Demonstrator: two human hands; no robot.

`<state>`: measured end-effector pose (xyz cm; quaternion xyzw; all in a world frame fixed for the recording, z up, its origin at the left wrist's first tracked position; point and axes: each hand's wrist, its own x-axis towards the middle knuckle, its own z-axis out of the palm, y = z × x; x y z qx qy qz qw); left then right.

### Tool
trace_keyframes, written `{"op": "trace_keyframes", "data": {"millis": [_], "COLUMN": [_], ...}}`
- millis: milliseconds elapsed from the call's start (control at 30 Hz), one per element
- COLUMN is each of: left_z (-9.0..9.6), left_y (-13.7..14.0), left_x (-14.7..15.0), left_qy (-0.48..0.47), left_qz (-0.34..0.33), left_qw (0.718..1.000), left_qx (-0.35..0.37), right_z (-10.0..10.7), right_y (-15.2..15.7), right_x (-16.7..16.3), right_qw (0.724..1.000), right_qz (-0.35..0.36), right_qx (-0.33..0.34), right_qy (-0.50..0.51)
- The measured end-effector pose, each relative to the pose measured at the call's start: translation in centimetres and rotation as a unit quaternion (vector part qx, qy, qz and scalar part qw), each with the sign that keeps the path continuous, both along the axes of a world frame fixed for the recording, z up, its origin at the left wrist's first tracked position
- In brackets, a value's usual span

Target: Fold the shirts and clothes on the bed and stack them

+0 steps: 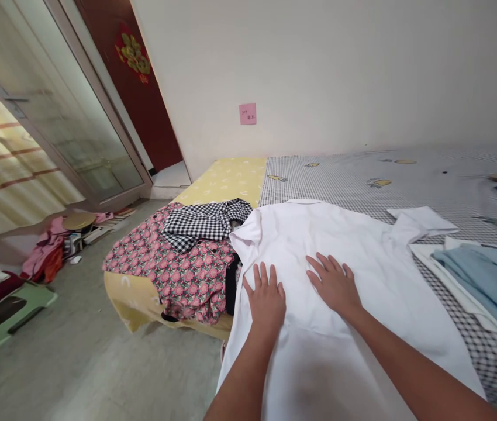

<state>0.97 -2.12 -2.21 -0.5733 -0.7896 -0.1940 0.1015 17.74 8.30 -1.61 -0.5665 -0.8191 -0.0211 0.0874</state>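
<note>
A white short-sleeved shirt (354,245) lies spread out on the bed, its lower part reaching over the near edge toward me. Flat on its left side rests my left hand (266,301), fingers spread. My right hand (332,282) presses on the middle of the shirt, also with fingers apart. One sleeve is folded inward at the left, while the other sticks out to the right. Beside the shirt on the left are a pink floral garment (187,275) and a black-and-white checked garment (200,222) on top of it.
Folded light-blue and white clothes (489,275) lie at the right on the checked bedsheet (331,181). A yellow cloth (235,178) covers the bed's left part. At the far left stand a green stool (20,307) and a pile of pink items (51,240) on the floor.
</note>
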Motion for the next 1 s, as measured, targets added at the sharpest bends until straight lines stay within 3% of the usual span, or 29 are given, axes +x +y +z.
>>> {"op": "trace_keyframes", "data": {"millis": [300, 633, 733, 867, 1000], "left_z": [-1.0, -3.7, -3.8, -4.6, -4.1], "left_y": [-3.0, -12.2, -14.1, -15.5, -16.2], "left_x": [0.0, -1.4, -2.2, -4.4, -5.8], "left_qy": [0.008, -0.018, -0.084, -0.199, -0.34], "left_qz": [-0.018, -0.037, 0.033, 0.17, 0.173], "left_qw": [1.0, 0.999, 0.995, 0.961, 0.92], "left_qx": [-0.005, -0.012, 0.042, 0.087, 0.088], "right_z": [0.2, 0.4, 0.3, -0.1, 0.0], "right_y": [-0.2, -0.3, -0.2, 0.0, -0.1], "right_x": [0.1, 0.3, 0.3, 0.3, 0.2], "right_qw": [1.0, 0.999, 0.999, 0.998, 0.998], "right_qz": [0.011, 0.016, 0.021, 0.02, 0.016], "right_qx": [0.013, 0.007, 0.02, 0.029, 0.025], "right_qy": [0.012, 0.028, 0.036, 0.051, 0.056]}}
